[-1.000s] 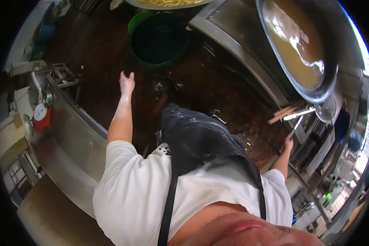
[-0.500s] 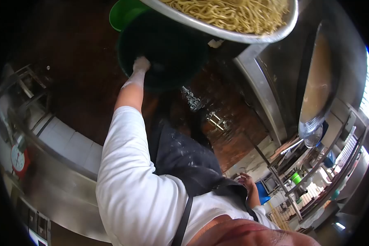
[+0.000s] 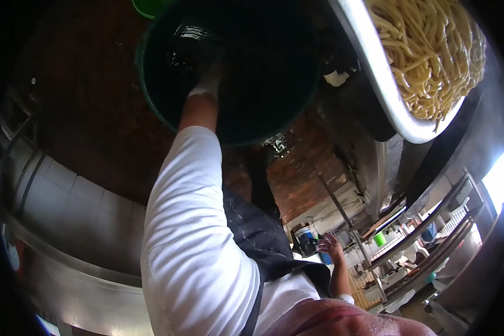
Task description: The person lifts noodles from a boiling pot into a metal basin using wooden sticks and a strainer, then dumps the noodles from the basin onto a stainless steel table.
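My left hand reaches down into a large dark green tub at the top. It is blurred and dim in what looks like water, so its fingers cannot be made out. A white sleeve covers that arm up to the forearm. Off to the right side, my right hand hangs in the air with its fingers apart, and I see nothing in it. At the upper right, a pale metal tray holds a heap of thick yellow noodles; neither hand touches it.
A bright green container stands beyond the tub. The reddish floor looks wet. A tiled wall and a steel counter line the left. Shelving with kitchenware fills the lower right.
My left hand has gone deeper into the tub, which now appears larger. The noodle tray has shifted right and turned in view as my head moved. My right hand has its fingers more spread.
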